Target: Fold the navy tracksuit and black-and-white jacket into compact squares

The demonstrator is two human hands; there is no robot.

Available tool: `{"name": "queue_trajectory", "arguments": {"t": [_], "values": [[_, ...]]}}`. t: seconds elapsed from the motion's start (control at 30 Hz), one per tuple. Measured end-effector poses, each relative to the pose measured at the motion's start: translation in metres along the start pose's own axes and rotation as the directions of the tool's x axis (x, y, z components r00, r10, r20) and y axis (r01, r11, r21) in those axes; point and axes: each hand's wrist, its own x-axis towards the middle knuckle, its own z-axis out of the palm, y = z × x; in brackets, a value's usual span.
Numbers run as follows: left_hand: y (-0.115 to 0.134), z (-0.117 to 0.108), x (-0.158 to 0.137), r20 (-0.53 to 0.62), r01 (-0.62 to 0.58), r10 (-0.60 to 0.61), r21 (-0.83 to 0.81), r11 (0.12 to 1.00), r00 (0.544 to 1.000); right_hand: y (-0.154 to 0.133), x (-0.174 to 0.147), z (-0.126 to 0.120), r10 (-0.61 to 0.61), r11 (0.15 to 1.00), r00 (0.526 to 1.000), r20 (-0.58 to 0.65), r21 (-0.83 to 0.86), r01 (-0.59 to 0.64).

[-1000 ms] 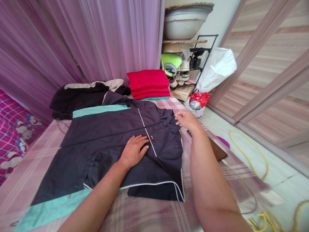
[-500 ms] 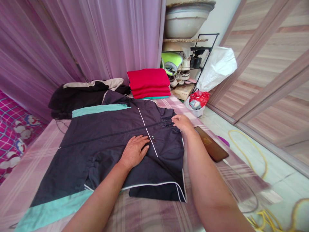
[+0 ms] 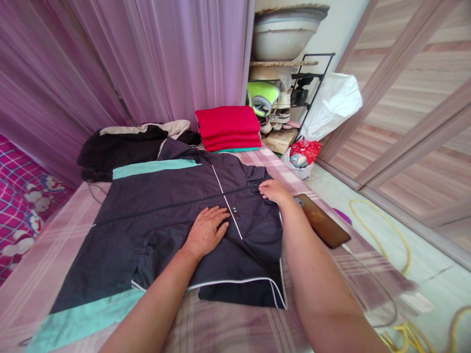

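A dark navy zip-up jacket (image 3: 169, 189) with mint-green panels and white piping lies spread across the bed, one sleeve folded over its front. My left hand (image 3: 208, 230) rests flat on the jacket's chest, fingers stretched out, just left of a white stripe. At the collar, my right hand (image 3: 271, 190) has its fingers bent and closed on the jacket's edge by the top of the zip. The fingertips partly hide what they pinch. A phone (image 3: 324, 220) with a cable plugged in lies beside my right forearm.
Folded red cloth (image 3: 228, 128) is stacked beyond the jacket, beside a dark garment pile (image 3: 121, 152). A shoe rack (image 3: 311, 103) carries a large basin (image 3: 285, 37). Bags stand near it. Yellow cord (image 3: 401, 235) lies on the floor, by wooden sliding doors (image 3: 405, 147).
My right hand has shifted slightly left along the collar, uncovering the phone's camera corner. My left hand stays flat on the jacket. The whole view has moved a little.
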Motion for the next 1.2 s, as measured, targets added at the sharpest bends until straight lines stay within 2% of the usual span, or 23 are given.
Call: {"name": "queue_trajectory", "arguments": {"t": [0.13,0.33,0.4,0.5,0.53,0.6,0.63,0.7,0.77,0.8,0.87,1.0,1.07,1.2], "values": [[0.0,-0.001,0.0,-0.002,-0.002,0.002,-0.004,1.0,1.0,0.003,0.005,0.003,0.053,0.993,0.998,0.018,-0.102,-0.051],[0.0,0.0,0.0,-0.003,0.008,-0.008,-0.024,1.0,1.0,0.0,0.003,0.002,0.01,0.953,1.0,-0.018,-0.304,-0.014],[-0.001,0.0,0.0,-0.01,0.004,-0.005,-0.036,0.999,1.0,0.001,0.003,0.002,0.014,0.957,1.0,-0.014,-0.29,-0.017],[-0.002,0.001,0.0,-0.019,0.0,-0.001,-0.051,0.999,1.0,0.002,0.002,0.0,0.023,0.988,1.0,0.016,-0.155,-0.02],[-0.002,0.002,0.0,-0.022,0.0,-0.001,-0.055,0.998,1.0,0.001,0.001,-0.002,0.008,0.994,1.0,0.002,-0.112,-0.007],[-0.003,0.002,0.0,-0.027,-0.003,0.001,-0.062,0.998,1.0,0.0,0.0,-0.007,-0.082,0.993,0.989,-0.121,-0.092,0.072],[-0.003,0.002,0.001,-0.029,-0.004,0.002,-0.064,0.998,1.0,-0.002,-0.001,-0.009,-0.156,0.984,0.964,-0.214,-0.123,0.132],[-0.002,0.002,0.001,-0.032,-0.006,0.004,-0.068,0.998,0.999,-0.005,-0.002,-0.011,-0.34,0.935,0.864,-0.371,-0.232,0.269],[-0.002,0.002,0.001,-0.035,-0.005,0.003,-0.072,0.997,0.999,-0.009,-0.003,-0.006,-0.512,0.849,0.767,-0.387,-0.367,0.381],[-0.002,0.002,0.001,-0.037,-0.005,0.002,-0.074,0.997,0.999,-0.01,-0.004,-0.002,-0.571,0.801,0.748,-0.339,-0.431,0.416],[-0.002,0.002,0.001,-0.04,-0.004,0.001,-0.075,0.997,0.999,-0.01,-0.005,0.01,-0.608,0.718,0.772,-0.188,-0.544,0.433],[-0.001,0.001,0.0,-0.037,-0.004,0.002,-0.067,0.998,0.999,-0.005,-0.006,0.03,-0.444,0.645,0.893,0.067,-0.668,0.371],[-0.001,0.001,0.0,-0.032,-0.003,0.001,-0.063,0.998,0.999,-0.004,-0.007,0.034,-0.367,0.643,0.925,0.103,-0.69,0.332],[-0.001,0.0,0.0,-0.024,0.003,-0.005,-0.062,0.998,1.0,-0.004,-0.007,0.035,-0.288,0.661,0.953,0.092,-0.701,0.268]]}}
